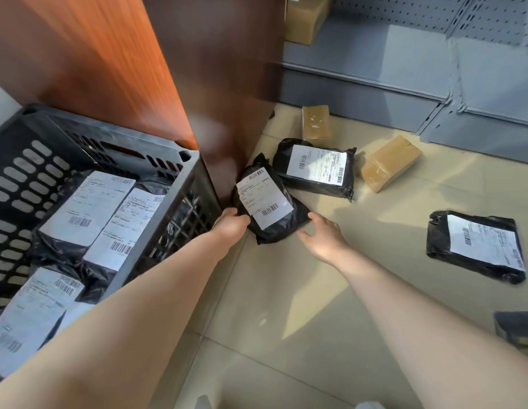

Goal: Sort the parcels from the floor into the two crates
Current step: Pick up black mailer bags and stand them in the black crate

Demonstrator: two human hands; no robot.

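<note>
With our left hand (231,224) gripping the near-left edge of the small black plastic mailer bag (267,202) beside the dark slatted crate (156,228), we bring the spread, empty right hand (323,236) underneath before lifting left.

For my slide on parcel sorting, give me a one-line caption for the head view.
Left hand grips a black parcel beside the crate; right hand reaches in.
</note>
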